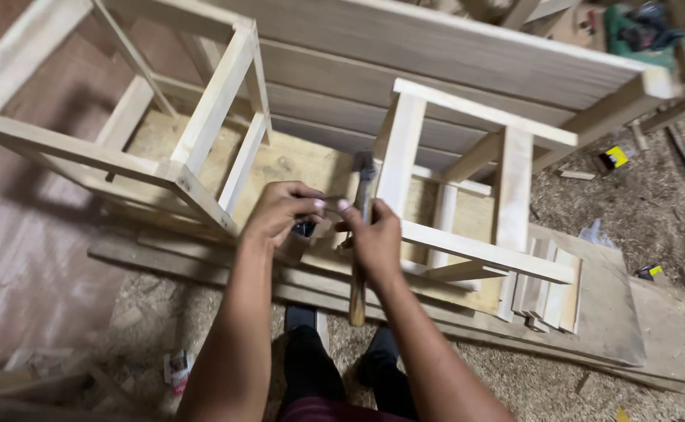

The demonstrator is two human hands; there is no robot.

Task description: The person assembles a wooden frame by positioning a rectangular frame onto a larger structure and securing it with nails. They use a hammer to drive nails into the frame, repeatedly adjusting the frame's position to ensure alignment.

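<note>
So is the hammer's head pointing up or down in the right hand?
Up: the right hand grips the hammer mid-handle, metal head above the fingers, handle end hanging below.

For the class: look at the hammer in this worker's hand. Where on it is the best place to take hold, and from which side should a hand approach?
Probably the lower wooden handle of the hammer. It stands nearly upright, metal head up against the pale wooden frame, with its handle end hanging free below the right hand. Coming from the worker's near side, below that hand, avoids the frame rails. The left hand crowds the space beside the head.

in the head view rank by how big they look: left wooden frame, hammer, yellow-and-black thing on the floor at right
1. left wooden frame
2. hammer, held in the right hand
3. yellow-and-black object, though it lies farther away, so it may look smaller than it is
</note>
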